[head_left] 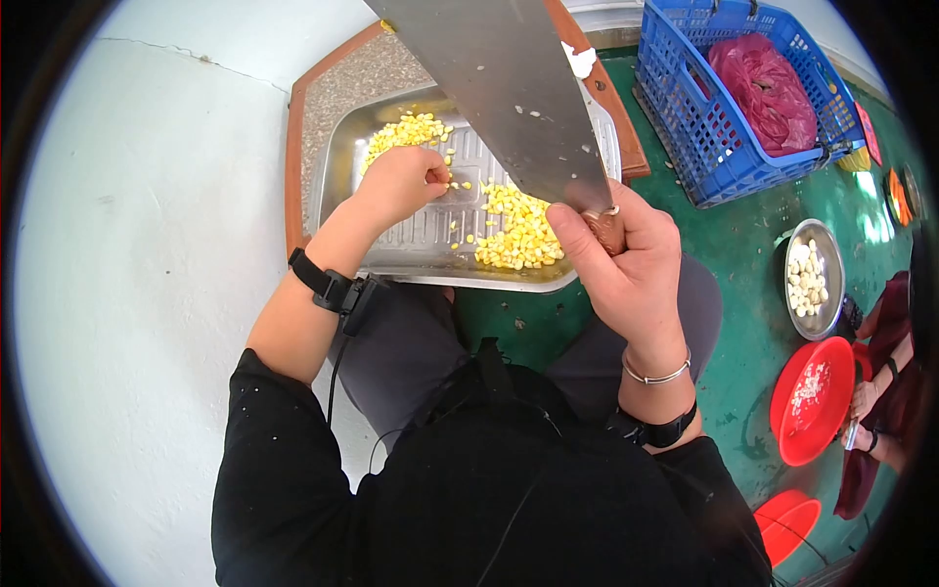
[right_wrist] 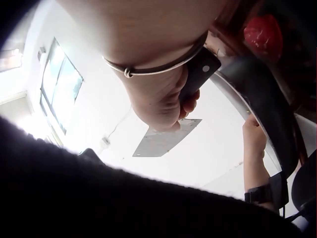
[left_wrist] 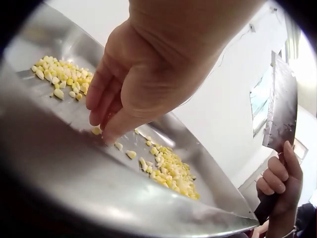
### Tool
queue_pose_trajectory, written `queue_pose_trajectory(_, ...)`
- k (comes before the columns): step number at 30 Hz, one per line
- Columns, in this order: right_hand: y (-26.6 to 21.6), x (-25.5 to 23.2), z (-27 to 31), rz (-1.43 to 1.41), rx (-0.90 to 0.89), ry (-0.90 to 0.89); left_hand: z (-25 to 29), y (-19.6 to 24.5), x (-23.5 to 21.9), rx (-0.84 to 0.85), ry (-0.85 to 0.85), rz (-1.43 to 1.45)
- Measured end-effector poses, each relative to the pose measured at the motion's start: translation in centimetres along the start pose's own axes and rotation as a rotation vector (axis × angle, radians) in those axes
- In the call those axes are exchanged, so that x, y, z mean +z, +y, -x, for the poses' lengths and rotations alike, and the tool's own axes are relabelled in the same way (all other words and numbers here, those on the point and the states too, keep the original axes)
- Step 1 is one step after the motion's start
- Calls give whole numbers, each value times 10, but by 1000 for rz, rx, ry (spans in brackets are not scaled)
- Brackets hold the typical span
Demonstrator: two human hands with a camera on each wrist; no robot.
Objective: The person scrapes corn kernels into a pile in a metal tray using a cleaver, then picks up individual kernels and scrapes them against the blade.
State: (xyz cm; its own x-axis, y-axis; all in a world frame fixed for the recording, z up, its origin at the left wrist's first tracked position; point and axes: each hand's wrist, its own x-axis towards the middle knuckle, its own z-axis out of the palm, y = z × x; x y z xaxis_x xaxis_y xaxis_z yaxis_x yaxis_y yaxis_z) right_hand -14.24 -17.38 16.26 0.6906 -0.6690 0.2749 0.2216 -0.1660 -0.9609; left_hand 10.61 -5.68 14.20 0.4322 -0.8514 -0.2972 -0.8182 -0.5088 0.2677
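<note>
Corn kernels (head_left: 523, 233) lie in two loose heaps, at the left and right of the metal tray (head_left: 430, 256), with a few scattered between. Over the tray's middle, the left hand (head_left: 399, 184) reaches down with fingers bent toward the thumb beside a stray kernel; whether it pinches one, I cannot tell. Above the tray's right side, the right hand (head_left: 636, 259) grasps the handle of a cleaver (head_left: 518, 98), whose broad, speckled blade hides part of the tray from the head view.

Under the tray is a speckled tabletop (head_left: 357, 76) with a brown border. Green floor (head_left: 719, 230) spreads to its right, holding a blue basket (head_left: 699, 157) with a pink plastic bag (head_left: 768, 93). Farther right of the tray sit a metal bowl (head_left: 831, 269) of whitish pieces, two red basins (head_left: 812, 440) and another person's hands (head_left: 865, 401). A pale wall (head_left: 127, 264) rises left of the tray.
</note>
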Motion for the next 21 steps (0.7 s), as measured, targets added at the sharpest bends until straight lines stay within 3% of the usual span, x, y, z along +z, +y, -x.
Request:
queue_pose_trajectory(4,-1,-1,-1,29,6,-14,4,1,-3,62,46,-63)
queue_pose_trajectory(6,-2,-1,-2,38,14,-21,11,2,-14,-22,60,326)
queue_pose_trajectory(7,-2,0,-2,28,20,-19,15,4,-21,-23,57,327)
queue_pose_trajectory(9,-2,1,-2,19,27,-20,24,10,-36,-125,109,816)
queue_pose_trajectory(16,0,4,-2,48,-5,-83,54,43,-62,8,180,1239)
queue_pose_trajectory(21,-2,4,-1,71,-27,-113,63,46,-65,77,124,1400)
